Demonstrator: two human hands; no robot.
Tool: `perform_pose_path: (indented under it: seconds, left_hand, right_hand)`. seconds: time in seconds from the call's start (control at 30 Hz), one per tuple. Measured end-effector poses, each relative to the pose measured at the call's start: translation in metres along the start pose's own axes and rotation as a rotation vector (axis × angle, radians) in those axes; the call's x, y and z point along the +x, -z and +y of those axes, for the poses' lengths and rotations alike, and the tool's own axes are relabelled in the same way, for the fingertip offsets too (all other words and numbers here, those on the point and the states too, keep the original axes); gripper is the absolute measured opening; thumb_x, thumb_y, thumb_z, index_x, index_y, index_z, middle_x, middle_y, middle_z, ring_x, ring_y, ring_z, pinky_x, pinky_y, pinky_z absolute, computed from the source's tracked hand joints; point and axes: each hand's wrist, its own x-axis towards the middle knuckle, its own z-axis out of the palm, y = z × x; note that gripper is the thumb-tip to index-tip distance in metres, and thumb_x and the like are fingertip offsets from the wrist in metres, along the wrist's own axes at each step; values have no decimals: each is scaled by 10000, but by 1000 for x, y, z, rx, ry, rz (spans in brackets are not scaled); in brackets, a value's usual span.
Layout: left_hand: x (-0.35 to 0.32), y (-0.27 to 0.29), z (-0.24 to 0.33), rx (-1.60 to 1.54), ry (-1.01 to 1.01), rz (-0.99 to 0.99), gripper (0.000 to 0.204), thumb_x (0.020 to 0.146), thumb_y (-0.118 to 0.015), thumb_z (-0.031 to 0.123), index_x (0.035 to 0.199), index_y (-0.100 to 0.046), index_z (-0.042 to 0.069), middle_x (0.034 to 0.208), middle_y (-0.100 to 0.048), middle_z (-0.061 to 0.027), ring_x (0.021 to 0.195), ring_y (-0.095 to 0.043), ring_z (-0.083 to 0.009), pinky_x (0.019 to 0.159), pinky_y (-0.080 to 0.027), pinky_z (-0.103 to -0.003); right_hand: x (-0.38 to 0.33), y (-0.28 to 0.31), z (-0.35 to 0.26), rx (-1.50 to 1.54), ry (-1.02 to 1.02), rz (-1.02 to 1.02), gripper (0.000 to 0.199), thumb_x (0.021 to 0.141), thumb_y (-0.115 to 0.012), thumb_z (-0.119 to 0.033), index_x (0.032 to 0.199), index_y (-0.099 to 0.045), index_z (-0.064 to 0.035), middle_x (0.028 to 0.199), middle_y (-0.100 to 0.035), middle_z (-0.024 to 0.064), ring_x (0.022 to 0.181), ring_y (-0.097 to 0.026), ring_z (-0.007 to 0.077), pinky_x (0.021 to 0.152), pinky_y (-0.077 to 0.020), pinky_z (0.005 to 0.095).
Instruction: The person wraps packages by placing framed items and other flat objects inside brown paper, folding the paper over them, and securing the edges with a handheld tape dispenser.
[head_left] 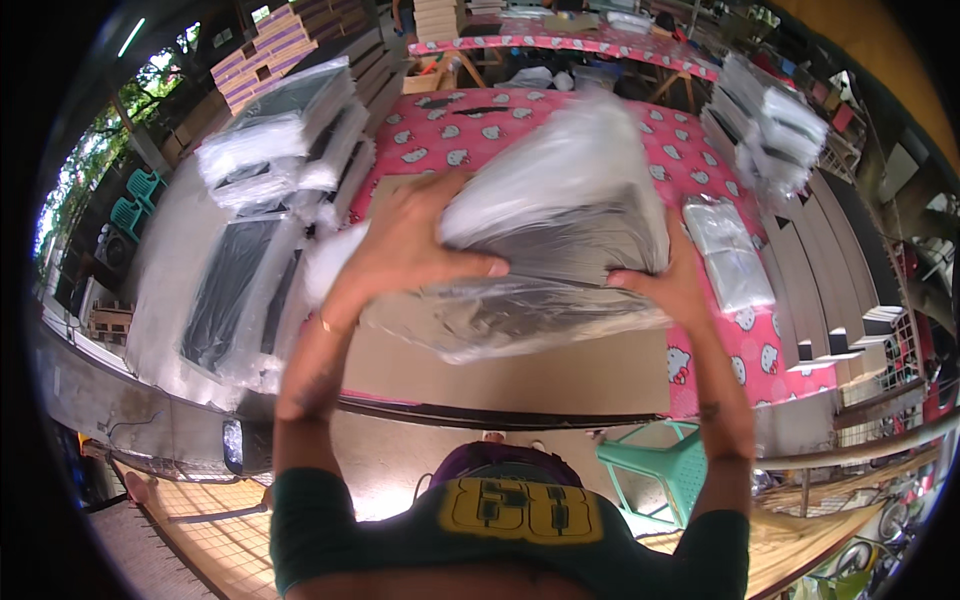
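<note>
Over the middle of the table I hold up a plastic-wrapped package (pixel 560 240), tilted. Its clear film is crinkled, with something dark showing through and a whitish far part blurred by motion. My left hand (pixel 410 240) grips the package's left side, thumb pressed on the near face. On the opposite side my right hand (pixel 665 285) holds it, thumb likewise on the near face and the other fingers mostly hidden behind. Beneath it lies a flat brown cardboard sheet (pixel 520 385). A folded stack of clear plastic bags (pixel 728 255) rests just right of my right hand.
The table has a pink cartoon-print cover (pixel 685 150). Wrapped packages (pixel 270 150) are piled at the left, near a dark wrapped panel (pixel 228 290). Another wrapped pile (pixel 770 120) stands far right, beside long grey-brown boards (pixel 830 270). A green plastic stool (pixel 660 465) is below the near edge.
</note>
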Motion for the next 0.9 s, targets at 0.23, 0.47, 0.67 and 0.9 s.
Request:
perform_pose_path:
  seconds: [0.23,0.47,0.67,0.9]
  left_hand:
    - [11,-149,-26,343,-183,-284,779,577,-856,481,1109,-541,7,1053,-595,-161,1078,-584,-363,890,-445,-492]
    - [16,-156,-20,376,-138,-263,765,579,-857,463,1091,-527,1,1086,-576,-161,1091,-565,-333,941,-418,-458]
    - [19,-128,-16,129,-113,-550,1126,616,-837,553,1431,-354,-55,1376,-470,-287,1342,-420,-399,1100,-338,-463]
    - [81,22,19,523,-257,414,636,1015,-397,485,1502,-353,77,1486,-388,-233,1413,-312,-407,1159,-130,-632]
  right_hand:
    - [-113,-21,159,241,-334,-27,1090,617,-929,-164,1478,-282,4,1442,-422,156,1344,-405,278,1124,-330,406]
    - [-3,48,-76,-855,453,209,1376,599,-790,-662,1567,-59,-12,1622,-131,230,1500,-102,422,1205,-131,502]
    - [-6,-42,31,-798,78,-440,1223,648,-748,-685,1517,-247,14,1533,-337,243,1407,-369,368,1136,-310,505]
    - [4,-40,28,-820,32,-481,1123,652,-762,-675,1421,-365,41,1388,-502,231,1263,-531,348,978,-472,465]
